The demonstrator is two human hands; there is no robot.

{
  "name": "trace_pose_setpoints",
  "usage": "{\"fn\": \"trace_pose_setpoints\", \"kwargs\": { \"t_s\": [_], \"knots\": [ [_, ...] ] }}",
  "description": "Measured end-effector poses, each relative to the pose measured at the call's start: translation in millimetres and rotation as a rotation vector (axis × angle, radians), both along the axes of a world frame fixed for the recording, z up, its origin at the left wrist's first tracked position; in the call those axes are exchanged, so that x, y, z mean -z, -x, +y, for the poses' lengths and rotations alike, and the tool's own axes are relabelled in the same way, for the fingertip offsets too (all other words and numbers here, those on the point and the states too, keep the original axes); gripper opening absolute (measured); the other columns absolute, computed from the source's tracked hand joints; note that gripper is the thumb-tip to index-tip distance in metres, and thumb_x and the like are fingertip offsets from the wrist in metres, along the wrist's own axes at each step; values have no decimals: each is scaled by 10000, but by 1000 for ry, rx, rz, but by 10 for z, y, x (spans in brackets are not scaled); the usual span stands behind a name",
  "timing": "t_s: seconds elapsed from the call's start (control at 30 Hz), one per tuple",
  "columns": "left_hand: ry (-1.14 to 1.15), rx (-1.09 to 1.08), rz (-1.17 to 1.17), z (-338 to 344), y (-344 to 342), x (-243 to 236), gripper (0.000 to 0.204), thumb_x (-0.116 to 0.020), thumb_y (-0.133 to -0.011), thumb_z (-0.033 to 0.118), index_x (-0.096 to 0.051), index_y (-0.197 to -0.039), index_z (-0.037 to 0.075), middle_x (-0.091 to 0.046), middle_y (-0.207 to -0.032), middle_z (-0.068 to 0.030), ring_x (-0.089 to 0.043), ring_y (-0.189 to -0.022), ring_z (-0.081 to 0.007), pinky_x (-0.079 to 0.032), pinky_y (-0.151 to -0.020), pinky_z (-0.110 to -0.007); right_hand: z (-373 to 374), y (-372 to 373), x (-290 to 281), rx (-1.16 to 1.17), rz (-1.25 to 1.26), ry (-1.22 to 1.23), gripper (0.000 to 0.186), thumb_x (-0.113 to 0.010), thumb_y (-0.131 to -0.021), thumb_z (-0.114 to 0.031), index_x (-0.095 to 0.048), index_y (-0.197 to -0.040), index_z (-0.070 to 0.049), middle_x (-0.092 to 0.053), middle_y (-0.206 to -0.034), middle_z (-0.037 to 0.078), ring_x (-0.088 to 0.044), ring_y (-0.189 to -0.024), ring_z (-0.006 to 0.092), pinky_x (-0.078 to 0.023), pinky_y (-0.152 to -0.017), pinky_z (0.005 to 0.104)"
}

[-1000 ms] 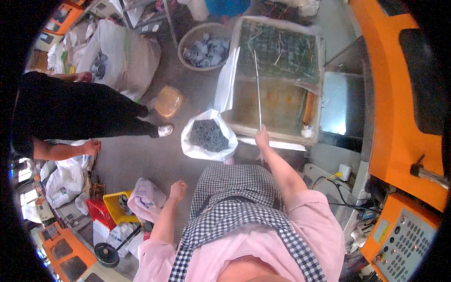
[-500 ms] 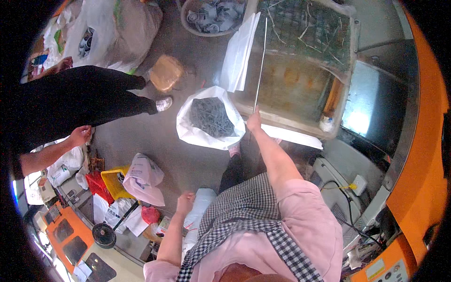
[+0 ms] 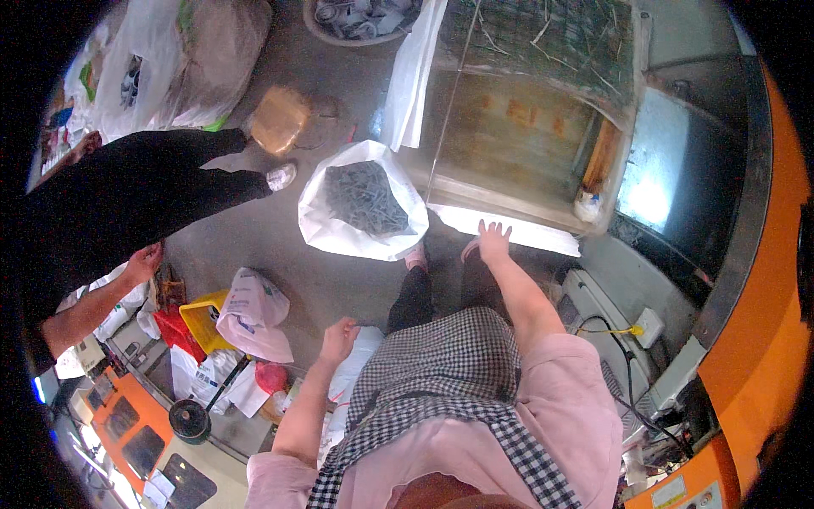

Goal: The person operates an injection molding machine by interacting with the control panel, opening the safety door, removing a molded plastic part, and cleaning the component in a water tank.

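My right hand (image 3: 493,243) is open with its fingers spread, just by the white strip-shaped panel (image 3: 509,231) along the near edge of a large tank (image 3: 509,192). A long thin rod (image 3: 447,119) rests across the left part of the tank, out of my hand. To the left of the tank stands an open white sack (image 3: 317,222) filled with thin grey plastic strips (image 3: 366,197). My left hand (image 3: 340,338) is held up by the apron, its fingers curled closed and nothing showing in them.
Another person in black trousers (image 3: 127,182) stands at the left, beside a brown block (image 3: 281,120) on the floor. A basin (image 3: 360,39) of grey pieces stands behind. A yellow bin (image 3: 203,321) and pink bag (image 3: 254,314) lie left. Orange machinery (image 3: 746,339) borders the right.
My right hand has let go of the rod and moved right and nearer to me, its fingers spreading. The rod now lies on the tank. The view has shifted slightly.
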State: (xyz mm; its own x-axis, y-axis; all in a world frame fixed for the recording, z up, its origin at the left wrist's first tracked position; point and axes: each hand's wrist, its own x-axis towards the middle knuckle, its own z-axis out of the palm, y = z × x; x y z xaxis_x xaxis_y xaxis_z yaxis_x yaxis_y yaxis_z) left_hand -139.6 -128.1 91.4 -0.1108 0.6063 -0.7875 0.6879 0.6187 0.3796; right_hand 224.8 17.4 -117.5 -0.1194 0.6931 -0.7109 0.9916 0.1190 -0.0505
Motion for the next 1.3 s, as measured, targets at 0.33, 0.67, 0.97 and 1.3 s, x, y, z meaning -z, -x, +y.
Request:
{"fn": "trace_pose_setpoints", "kwargs": {
  "t_s": [0.33,0.67,0.97,1.3],
  "knots": [
    [44,180,24,457,40,-61,226,-557,-781,174,-585,-955,32,-621,-825,-168,-618,-750,-269,-477,-656,-337,185,-341,234,-35,72,-209,169,-481,-794,-154,-558,-941,-122,-590,-946,76,-551,-951,242,-413,-811,458],
    [-11,212,68,519,52,-119,212,-571,-763,146,-571,-934,21,-622,-825,-169,-617,-775,-277,-476,-686,-340,454,-280,323,262,-53,-242,306,-410,-831,-166,-485,-1121,-99,-531,-1084,113,-470,-1070,295,-356,-865,512],
    [-80,217,74,490,181,-467,233,-582,-760,193,-590,-928,31,-624,-865,-157,-605,-813,-300,-473,-731,-366,9,-140,-750,371,75,-163,285,-465,-782,-149,-529,-1042,-52,-533,-1058,152,-499,-1018,322,-358,-891,492],
    [-187,348,158,669,1009,-354,205,-610,-685,230,-648,-802,66,-625,-853,-147,-597,-814,-312,-475,-745,-387,-570,-515,-1994,760,297,-195,403,-552,-728,-347,-617,-933,-6,-575,-1000,214,-544,-970,324,-429,-845,371]
  ]
}}
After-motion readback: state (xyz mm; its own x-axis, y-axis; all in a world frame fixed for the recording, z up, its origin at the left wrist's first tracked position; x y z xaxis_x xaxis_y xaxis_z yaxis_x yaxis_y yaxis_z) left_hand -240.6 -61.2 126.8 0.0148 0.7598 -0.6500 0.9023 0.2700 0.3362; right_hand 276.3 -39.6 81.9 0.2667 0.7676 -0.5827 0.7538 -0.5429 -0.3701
